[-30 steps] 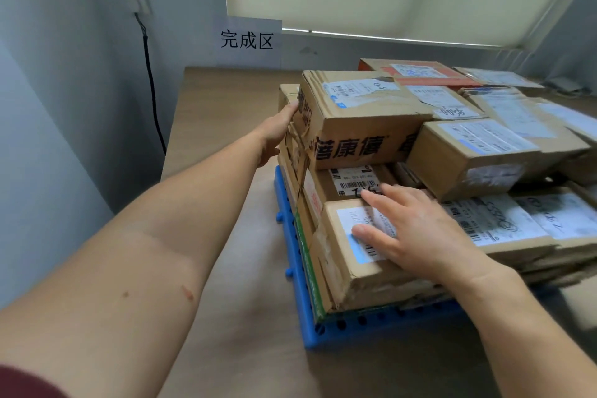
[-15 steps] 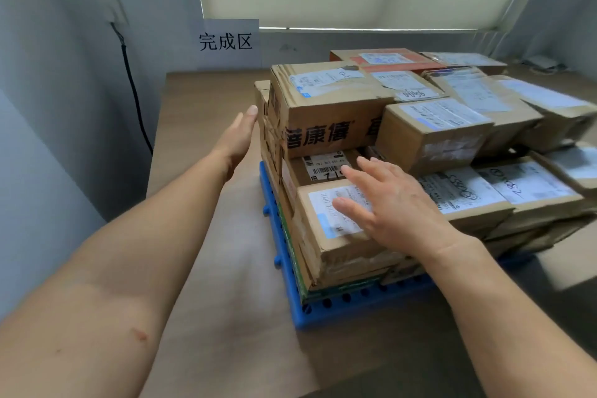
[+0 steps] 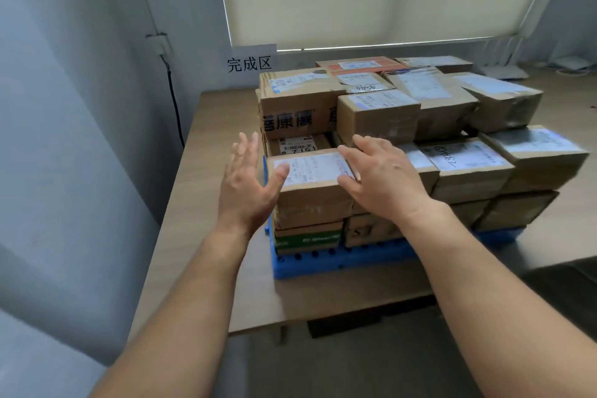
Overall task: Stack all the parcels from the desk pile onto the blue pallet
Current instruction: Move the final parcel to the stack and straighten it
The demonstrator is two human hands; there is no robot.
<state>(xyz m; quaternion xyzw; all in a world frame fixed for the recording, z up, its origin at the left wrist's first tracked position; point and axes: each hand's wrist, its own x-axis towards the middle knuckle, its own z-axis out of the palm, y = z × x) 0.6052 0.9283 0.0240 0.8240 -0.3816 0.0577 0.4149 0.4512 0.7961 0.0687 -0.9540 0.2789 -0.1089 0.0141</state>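
Several brown cardboard parcels with white labels are stacked in layers on the blue pallet, which lies on the wooden desk. The front-left parcel carries a white label on top. My left hand is beside that parcel's left face, fingers straight and spread, thumb at the parcel's top edge. My right hand lies over the parcel's right end, fingers straight, thumb against its front face. A larger box with printed characters sits on the top layer at the left.
A white sign with black characters leans on the wall behind the stack. A black cable hangs down the left wall. The desk's near edge is close to the pallet's front. White packets lie at the far right.
My left hand has drawn back from the stack's far left side to the front-left parcel. My right hand slid from the label to the parcel's right end. The camera pulled back and up.
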